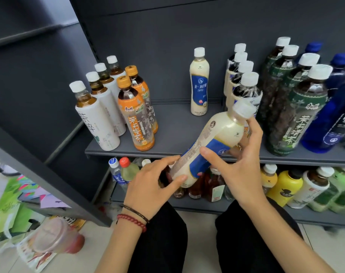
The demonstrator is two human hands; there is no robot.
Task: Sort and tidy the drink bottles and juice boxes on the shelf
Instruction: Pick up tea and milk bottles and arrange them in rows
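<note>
Left rows: white-sleeved tea bottles with white caps (100, 115) and orange-capped jasmine tea bottles (137, 117) stand in files at centre left on the dark grey metal shelf (175, 127). Best left alone.
Left hand: the left hand (150, 186) grips the base of the held bottle, thumb below and fingers above.
Thing in hand: a cream plastic milk-tea bottle with blue label and white cap (220, 133). It is tilted, cap toward upper right, in mid-air at frame centre, in front of the shelf lip and touching no shelf.
Its mate: a matching upright cream bottle (199, 81) stands alone at upper centre, with bare shelf in front of it.
Right hand: the right hand (240, 168) wraps the held bottle's middle, thumb on the label and fingertips up by the neck.
Step, by my reading: filing the held bottle with its mate.
Doing it well: bring it upright first. Turn it so the blue front faces out, since the fine-print side now shows. Set it just in front of the mate.
Hazard: the dark white-capped bottles (244, 89) crowd the gap's right side, so enter from the left.
Far right: green-labelled tea bottles (297, 115) and blue plastic bottles (333, 119) are already ranked.
</note>
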